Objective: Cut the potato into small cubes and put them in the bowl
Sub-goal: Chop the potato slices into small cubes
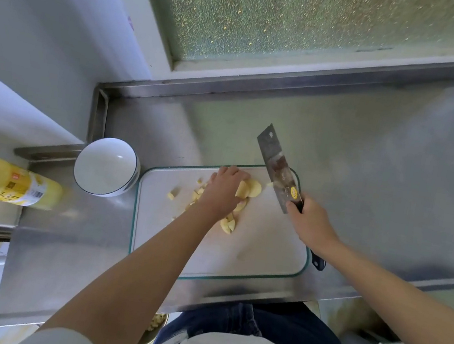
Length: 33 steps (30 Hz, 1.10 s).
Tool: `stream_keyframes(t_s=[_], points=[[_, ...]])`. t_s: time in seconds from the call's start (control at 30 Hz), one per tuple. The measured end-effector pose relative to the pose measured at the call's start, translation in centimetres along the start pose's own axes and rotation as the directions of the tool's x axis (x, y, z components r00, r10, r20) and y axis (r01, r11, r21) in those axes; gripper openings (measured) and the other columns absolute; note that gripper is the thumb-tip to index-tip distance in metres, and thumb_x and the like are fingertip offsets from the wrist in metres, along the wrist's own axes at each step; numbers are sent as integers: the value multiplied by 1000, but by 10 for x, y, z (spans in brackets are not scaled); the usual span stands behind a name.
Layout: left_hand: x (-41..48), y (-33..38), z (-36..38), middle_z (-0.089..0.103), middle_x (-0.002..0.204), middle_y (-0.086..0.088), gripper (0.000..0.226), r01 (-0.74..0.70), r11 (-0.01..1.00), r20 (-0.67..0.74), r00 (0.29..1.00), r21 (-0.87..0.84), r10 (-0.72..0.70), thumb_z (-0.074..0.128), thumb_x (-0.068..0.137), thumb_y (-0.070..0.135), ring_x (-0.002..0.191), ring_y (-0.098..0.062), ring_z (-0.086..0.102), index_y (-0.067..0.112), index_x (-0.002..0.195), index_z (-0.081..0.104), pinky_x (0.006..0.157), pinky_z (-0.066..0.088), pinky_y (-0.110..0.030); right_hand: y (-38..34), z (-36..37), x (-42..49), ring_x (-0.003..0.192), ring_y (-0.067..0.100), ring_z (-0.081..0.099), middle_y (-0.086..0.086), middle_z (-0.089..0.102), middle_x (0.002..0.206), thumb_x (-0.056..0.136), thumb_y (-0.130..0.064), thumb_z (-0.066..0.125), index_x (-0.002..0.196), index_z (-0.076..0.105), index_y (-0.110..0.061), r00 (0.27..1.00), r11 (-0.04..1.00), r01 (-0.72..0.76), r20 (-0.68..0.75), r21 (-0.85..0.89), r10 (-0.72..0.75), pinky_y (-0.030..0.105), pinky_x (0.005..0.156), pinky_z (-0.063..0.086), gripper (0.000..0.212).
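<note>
Pale yellow potato pieces [249, 188] lie on a white cutting board [261, 245] with a green rim. My left hand [224, 190] rests on top of them, fingers curled over the larger slices. Smaller cut chunks [227, 225] and a loose cube [172, 194] lie around my wrist. My right hand [310, 222] grips the handle of a cleaver [277, 165], whose blade is lifted and tilted, just right of the potato. A white bowl [107, 166] with a dark rim stands left of the board, and nothing shows inside it.
The board lies on a steel counter [384, 167] with a raised back edge below a frosted window [303, 20]. A yellow drink bottle [7, 181] lies at the left. Below the counter edge, a container [155, 324] holds potato scraps.
</note>
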<state>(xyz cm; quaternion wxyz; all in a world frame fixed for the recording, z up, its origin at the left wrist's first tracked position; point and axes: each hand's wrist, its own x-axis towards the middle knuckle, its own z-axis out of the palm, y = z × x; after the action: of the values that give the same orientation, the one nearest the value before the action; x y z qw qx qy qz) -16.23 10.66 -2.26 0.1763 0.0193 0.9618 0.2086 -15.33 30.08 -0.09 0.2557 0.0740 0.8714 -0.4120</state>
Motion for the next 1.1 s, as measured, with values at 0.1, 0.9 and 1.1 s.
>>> stream_keyframes(t_s=[0.1,0.9,1.1], points=[[-2,1,-1,44,125,-4,49,21,1000,-74,997,1,-21,68,81,15,117,-23,39,18,126,49,97,29,-30,0,0,-1,50,18,38,2,42,60,93,-18,44,75,39,-13,1000,1000,1,8,-4,-1,28,49,32,20],[-57,-72,-20,57,101,-17,22,169,929,-377,878,-329,-293,57,78,-9,93,-30,57,0,97,65,78,30,-10,-21,31,-30,50,15,33,-1,37,57,93,-19,46,65,32,-18,993,996,81,92,-36,-77,20,44,28,32],[-104,-101,-16,47,109,-10,23,266,870,-364,828,-416,-427,50,85,-10,88,-16,48,2,103,59,78,32,-10,-38,71,-52,54,12,36,-6,38,58,94,-17,46,69,40,-22,948,978,202,262,-60,-179,16,47,32,26]])
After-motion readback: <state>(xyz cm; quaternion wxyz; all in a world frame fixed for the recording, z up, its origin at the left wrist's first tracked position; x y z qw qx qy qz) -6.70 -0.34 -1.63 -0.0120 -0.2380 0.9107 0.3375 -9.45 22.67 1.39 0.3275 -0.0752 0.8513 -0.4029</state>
